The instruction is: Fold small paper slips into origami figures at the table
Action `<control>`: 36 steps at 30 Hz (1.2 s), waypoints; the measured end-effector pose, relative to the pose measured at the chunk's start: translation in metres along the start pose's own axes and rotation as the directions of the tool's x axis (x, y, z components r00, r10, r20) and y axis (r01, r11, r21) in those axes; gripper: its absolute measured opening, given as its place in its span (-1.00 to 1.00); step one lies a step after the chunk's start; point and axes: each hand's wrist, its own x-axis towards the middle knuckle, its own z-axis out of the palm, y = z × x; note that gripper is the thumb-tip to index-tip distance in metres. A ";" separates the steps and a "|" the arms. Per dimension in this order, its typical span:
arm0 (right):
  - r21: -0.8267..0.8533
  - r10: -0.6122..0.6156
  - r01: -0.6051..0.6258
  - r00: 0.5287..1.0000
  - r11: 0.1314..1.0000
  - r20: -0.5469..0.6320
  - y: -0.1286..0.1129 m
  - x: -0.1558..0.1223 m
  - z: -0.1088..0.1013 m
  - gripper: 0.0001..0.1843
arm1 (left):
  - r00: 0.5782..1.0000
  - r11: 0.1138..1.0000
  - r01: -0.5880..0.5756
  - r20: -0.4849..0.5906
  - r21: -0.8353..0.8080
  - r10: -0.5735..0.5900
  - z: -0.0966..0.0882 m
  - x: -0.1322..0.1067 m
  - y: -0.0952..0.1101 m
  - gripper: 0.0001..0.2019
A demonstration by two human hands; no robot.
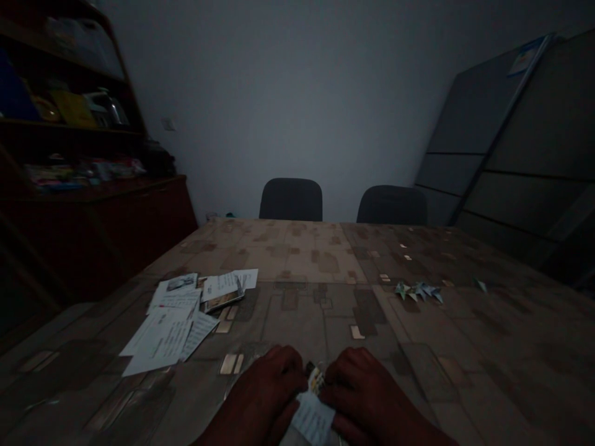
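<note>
Dim room: pale wall [297,93] at back, patterned cloth on table [297,322]. Far left, cabinet [153,210] beyond the table's left edge. On the table's left, loose pile of sheets [162,328], corners overlapping and fanned; cloth runs between pile and left hand [274,384]. Left fingers bent, gripping paper [312,415] at its left side. Paper sits low centre, between the hands, top edge partly hidden by fingers. Right hand [360,387] opposite, fingers curled, pinching its right side. Ahead of both: stretch of cloth up to far edge, two chairs [290,199] behind it. Right: row of folded pieces [418,291], well apart from right hand; single piece [481,285] nearer right edge. Panels [469,118] beyond.
</note>
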 end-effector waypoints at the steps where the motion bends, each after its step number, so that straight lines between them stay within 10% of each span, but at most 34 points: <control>1: 0.015 -0.002 0.002 1.000 1.000 -0.003 0.001 -0.001 0.001 -0.86 | 1.000 0.999 -0.023 0.015 0.031 0.023 -0.001 0.000 0.001 -0.72; 10: 0.188 0.080 -0.064 0.994 0.980 -0.078 0.005 -0.002 0.007 -0.90 | 0.982 0.985 -0.133 -0.124 0.111 0.146 0.016 -0.016 -0.020 -0.75; 19: 0.389 0.321 -0.246 0.936 0.888 -0.142 0.000 0.004 0.007 -0.79 | 0.976 0.992 0.104 -0.199 0.071 -0.088 0.016 -0.005 -0.001 -0.88; 36: 0.237 0.432 -0.379 0.870 0.895 -0.238 0.001 0.007 0.034 -0.83 | 0.962 0.947 0.223 -0.207 0.232 -0.176 0.013 0.002 0.001 -0.85</control>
